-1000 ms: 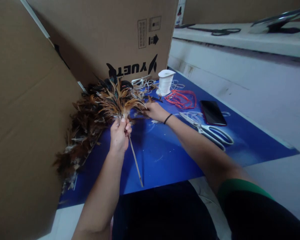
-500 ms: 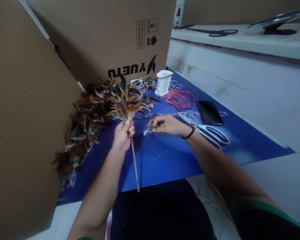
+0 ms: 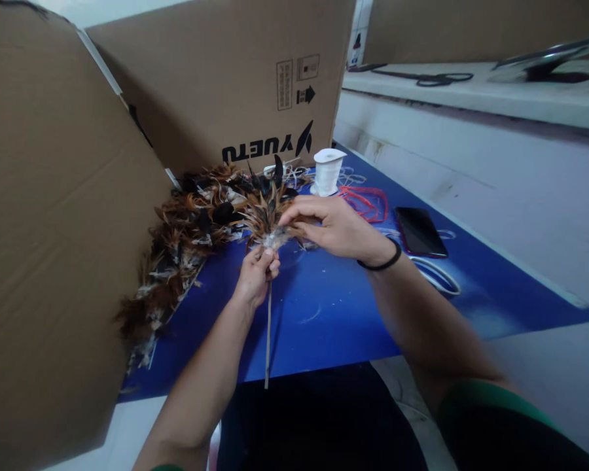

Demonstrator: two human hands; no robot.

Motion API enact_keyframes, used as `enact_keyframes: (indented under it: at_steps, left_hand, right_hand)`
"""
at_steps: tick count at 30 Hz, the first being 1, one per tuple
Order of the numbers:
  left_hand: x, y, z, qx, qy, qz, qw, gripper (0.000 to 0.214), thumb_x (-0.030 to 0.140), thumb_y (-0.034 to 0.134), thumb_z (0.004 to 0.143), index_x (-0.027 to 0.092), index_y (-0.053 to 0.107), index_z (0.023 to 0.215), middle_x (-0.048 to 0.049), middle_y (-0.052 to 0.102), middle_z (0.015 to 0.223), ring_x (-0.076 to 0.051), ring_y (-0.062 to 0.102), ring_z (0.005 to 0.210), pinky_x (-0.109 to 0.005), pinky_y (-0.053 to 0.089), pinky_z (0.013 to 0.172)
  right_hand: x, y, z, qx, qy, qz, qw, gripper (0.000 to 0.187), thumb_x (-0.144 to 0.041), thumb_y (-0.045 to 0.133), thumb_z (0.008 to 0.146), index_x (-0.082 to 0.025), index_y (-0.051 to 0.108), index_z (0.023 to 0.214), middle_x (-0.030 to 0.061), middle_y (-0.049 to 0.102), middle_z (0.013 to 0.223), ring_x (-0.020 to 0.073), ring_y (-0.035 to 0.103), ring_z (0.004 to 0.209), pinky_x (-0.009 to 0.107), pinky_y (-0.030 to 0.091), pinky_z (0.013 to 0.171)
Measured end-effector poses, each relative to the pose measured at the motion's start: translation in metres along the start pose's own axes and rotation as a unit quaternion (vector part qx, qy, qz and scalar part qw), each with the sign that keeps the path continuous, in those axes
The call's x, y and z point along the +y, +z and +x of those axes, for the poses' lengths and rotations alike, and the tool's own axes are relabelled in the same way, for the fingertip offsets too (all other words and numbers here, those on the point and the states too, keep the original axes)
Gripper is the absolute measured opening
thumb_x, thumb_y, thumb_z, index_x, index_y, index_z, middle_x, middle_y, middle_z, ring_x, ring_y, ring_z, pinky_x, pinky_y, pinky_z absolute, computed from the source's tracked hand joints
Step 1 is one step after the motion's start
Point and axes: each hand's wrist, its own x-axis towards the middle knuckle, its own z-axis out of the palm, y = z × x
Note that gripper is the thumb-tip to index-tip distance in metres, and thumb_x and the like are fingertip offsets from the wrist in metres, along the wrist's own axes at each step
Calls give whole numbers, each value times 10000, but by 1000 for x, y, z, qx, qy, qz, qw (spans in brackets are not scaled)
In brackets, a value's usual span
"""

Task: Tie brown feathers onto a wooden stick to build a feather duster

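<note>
A thin stick [image 3: 267,333] reaches over the blue table [image 3: 324,327], with a tuft of feathers [image 3: 265,206] fanned out at its far end. The left hand [image 3: 259,275] has its fingers clenched around the stick, just under the tuft. The right hand [image 3: 341,229] is right of the stick's far end, thumb and forefinger pinching what look like a few small feathers [image 3: 290,231] at the tuft's side. The work seems partway along: the stick's far end is dressed, its near length is bare, and a big pile of loose feathers [image 3: 177,255] lies left of it, unused. Whatever binds the tuft is hidden by the fingers. Right of the stick lie a spool [image 3: 327,173], red cord [image 3: 377,199], a phone [image 3: 421,232] and scissors [image 3: 457,286], mostly covered by the right arm. Beyond the stick stands a cardboard box [image 3: 191,85] printed upside down with what reads as "YUETU", plus a black arrow; the framed print next to that is too small to read
</note>
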Motion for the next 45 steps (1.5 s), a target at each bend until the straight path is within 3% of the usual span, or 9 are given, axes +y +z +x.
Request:
enact_keyframes:
  at_steps: [3, 8, 12, 23, 30, 40, 45]
  left_hand:
    - [-2, 1, -1, -2, 2, 4, 1000, 306, 321, 737, 652, 124, 512, 714, 4, 489, 682, -19, 367, 487, -153, 203, 407]
    - [-2, 3, -2, -4, -2, 6, 1000, 296, 322, 722, 664, 135, 504, 735, 23, 458, 651, -24, 363, 473, -157, 205, 406]
    - [0, 5, -4, -13, -10, 8, 1000, 289, 304, 718, 661, 140, 499, 753, 39, 427, 614, -25, 339, 460, -157, 172, 401]
    - [-2, 3, -2, -10, -24, -23, 999, 270, 251, 716, 644, 138, 484, 722, 13, 472, 661, -28, 362, 477, -157, 190, 405]
    - [1, 3, -1, -7, -42, -30, 999, 253, 224, 688, 646, 135, 502, 792, 10, 486, 659, -38, 382, 468, -161, 192, 402]
    - [-1, 4, -3, -3, -18, 6, 1000, 343, 380, 730, 651, 136, 520, 768, 15, 479, 673, -27, 386, 485, -150, 204, 408]
    - [-2, 4, -3, -2, -13, 6, 1000, 340, 348, 754, 627, 134, 513, 735, 34, 443, 640, -20, 362, 472, -149, 193, 402]
  right_hand:
    - [1, -1, 10, -34, 5, -15, 999, 155, -138, 498, 828, -138, 642, 886, 25, 633, 811, 95, 544, 690, 220, 405, 644]
    - [18, 10, 18, -148, 37, -71, 986, 226, -45, 471, 777, -131, 656, 873, 14, 643, 739, 96, 547, 652, 212, 384, 632]
    - [26, 18, 21, -188, 45, -126, 973, 230, -29, 486, 756, -143, 671, 830, 22, 654, 751, 104, 557, 684, 214, 373, 660]
    - [34, 23, 20, -189, 19, -166, 968, 230, -34, 496, 778, -157, 677, 848, 43, 682, 825, 125, 580, 748, 227, 380, 691]
    - [32, 28, 20, -199, 38, -203, 958, 251, -31, 469, 788, -154, 671, 872, 75, 690, 864, 149, 609, 812, 231, 380, 687]
    - [25, 34, 19, -174, 62, -256, 949, 199, -107, 500, 791, -170, 672, 867, 78, 698, 830, 169, 627, 774, 244, 379, 665]
    - [24, 38, 20, -167, 68, -249, 952, 174, -106, 517, 771, -159, 662, 850, 66, 674, 785, 166, 610, 757, 240, 376, 654]
